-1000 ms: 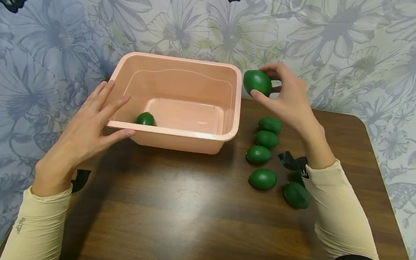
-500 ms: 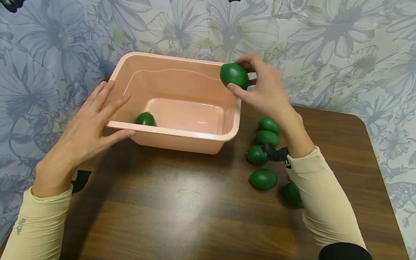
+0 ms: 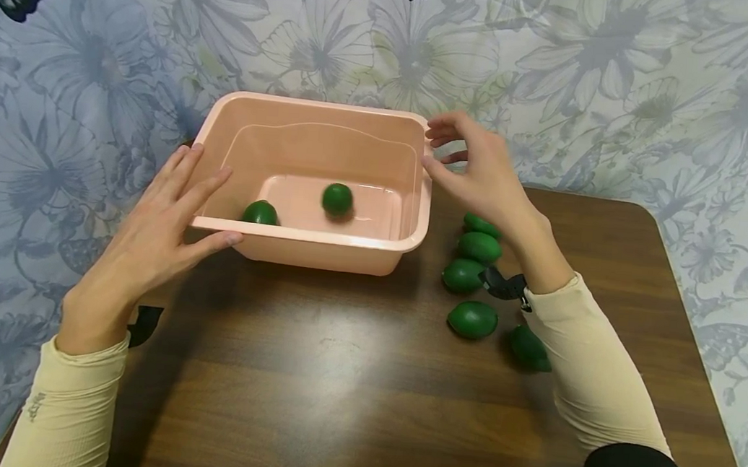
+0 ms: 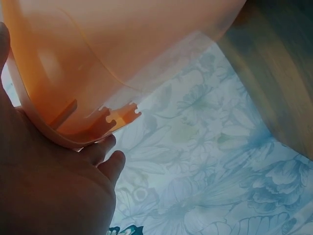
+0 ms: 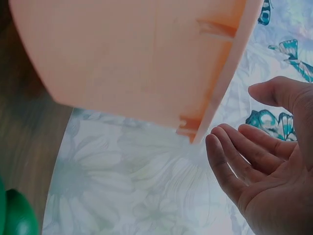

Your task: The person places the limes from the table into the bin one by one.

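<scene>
A peach-pink rectangular basin of smooth, glossy plastic point(image 3: 328, 151), with rounded corners and a rolled rim, stands on a brown wood-grain table point(image 3: 323, 403) whose varnish throws back a soft pale glare. Behind it spreads a white and blue-grey floral covering point(image 3: 322, 49) with line-drawn petals. Cream sleeves of fine-ribbed fabric point(image 3: 599, 365) end near both wrists, and a black strap point(image 3: 506, 285) hangs at the right one.

The dark green, glossy, rounded fruit point(image 3: 337, 200) lies on the basin's floor, right of its middle, with a small shadow under it. A second dark green fruit point(image 3: 260, 212) sits by the front wall, partly hidden by the rim. Right of the basin, a column of four green oval fruits with tapered ends point(image 3: 479, 248) lies on the table; another green fruit point(image 3: 529, 348) is partly covered by the sleeve.

The left hand point(image 3: 146, 236) rests at the basin's left front corner, fingers straight. The right hand point(image 3: 483, 165) has let go, its fingers loosely bent and holding nothing just beside the right rim; half a second ago they gripped a fruit over that edge.
</scene>
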Demonstrator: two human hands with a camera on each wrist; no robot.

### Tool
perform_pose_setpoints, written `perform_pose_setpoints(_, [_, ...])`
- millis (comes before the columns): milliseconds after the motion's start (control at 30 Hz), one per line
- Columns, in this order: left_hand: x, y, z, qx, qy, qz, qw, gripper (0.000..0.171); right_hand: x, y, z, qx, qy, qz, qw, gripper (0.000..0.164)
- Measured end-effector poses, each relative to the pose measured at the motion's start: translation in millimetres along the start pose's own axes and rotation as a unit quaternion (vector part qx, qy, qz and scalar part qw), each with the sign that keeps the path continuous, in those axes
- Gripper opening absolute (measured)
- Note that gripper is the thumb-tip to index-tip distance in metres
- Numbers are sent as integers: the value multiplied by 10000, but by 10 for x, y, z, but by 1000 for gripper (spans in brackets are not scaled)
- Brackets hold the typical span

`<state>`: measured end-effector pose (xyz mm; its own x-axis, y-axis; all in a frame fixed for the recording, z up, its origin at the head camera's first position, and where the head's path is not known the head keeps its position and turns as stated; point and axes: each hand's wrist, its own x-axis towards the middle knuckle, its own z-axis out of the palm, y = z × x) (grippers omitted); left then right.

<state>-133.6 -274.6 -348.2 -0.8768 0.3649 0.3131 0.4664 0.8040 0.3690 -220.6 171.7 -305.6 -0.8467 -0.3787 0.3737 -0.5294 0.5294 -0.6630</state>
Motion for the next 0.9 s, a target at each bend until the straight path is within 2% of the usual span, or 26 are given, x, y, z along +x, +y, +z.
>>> perform_pose_setpoints(567, [-16,23,3,8,27,33,10000,83,-466,358,-224,-313,-92,408,9986,40])
perform_pose_setpoints(767, [-27,30,-3,27,-6,-11,10000,83,-673,426,-320,-266,-231,661,9972,40])
perform_pose_setpoints(900, [-32,34,-9,55,-23,-19,10000,84,-834,453,-420,-319,-488,924,9940,43])
